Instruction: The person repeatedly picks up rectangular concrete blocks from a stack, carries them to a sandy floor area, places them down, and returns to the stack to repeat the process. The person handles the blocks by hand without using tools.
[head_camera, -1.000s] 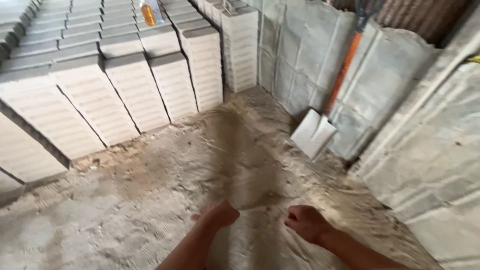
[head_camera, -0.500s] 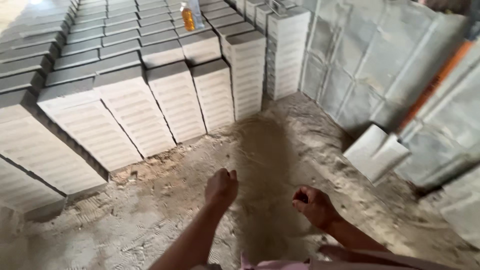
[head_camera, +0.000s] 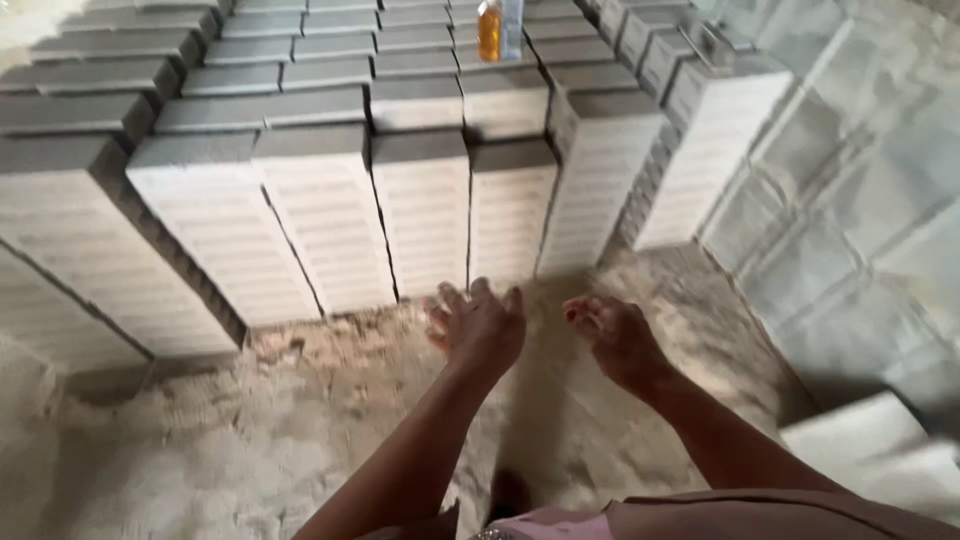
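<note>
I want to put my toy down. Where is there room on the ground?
The sandy floor between the stacked grey blocks and both hands is bare. Up by the bottle, blocks sit packed tight.

Both hands hung empty over the sandy floor at lower centre, the left hand spread, the right hand loosely curled. Stacks of grey slabs filled the upper frame, with an orange bottle on top. A block wall stood at right.

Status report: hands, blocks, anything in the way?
Left hand open, empty. Right hand loosely curled, empty. Stacked grey blocks just ahead, untouched. Nothing between.
</note>
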